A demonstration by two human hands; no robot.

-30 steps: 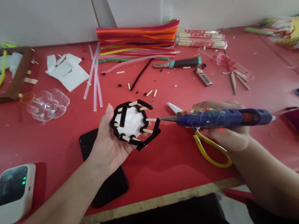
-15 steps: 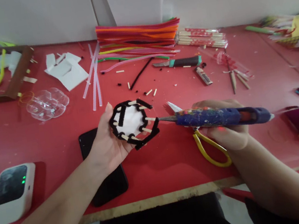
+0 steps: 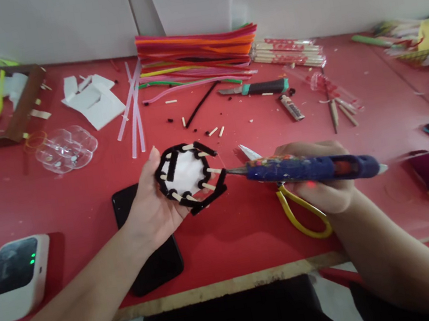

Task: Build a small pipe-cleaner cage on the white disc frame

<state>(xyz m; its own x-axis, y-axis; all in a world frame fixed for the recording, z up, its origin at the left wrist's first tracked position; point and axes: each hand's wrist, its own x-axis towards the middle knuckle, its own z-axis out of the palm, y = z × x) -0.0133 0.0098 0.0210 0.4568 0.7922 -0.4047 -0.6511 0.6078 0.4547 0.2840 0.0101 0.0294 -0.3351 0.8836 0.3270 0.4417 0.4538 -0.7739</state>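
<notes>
My left hand [image 3: 152, 205] cups a small round craft piece [image 3: 189, 178]: a white disc ringed with black pipe cleaner and short wooden sticks. It is held just above the red table [image 3: 83, 203]. My right hand [image 3: 318, 187] grips a blue glue gun [image 3: 305, 168] lying sideways, its metal tip touching the right edge of the craft piece. Yellow-handled scissors [image 3: 300, 217] lie under the right hand.
A black phone [image 3: 152, 257] lies under my left wrist, a white device [image 3: 13, 279] with a green light at the left. At the back lie stacked coloured pipe cleaners [image 3: 197, 49], glue sticks [image 3: 133, 108], a utility knife [image 3: 256, 89], white paper scraps [image 3: 93, 98], a clear plastic tray [image 3: 66, 148].
Both hands and the craft piece have shifted slightly left and up in view; the glue gun tip stays at the piece's right edge.
</notes>
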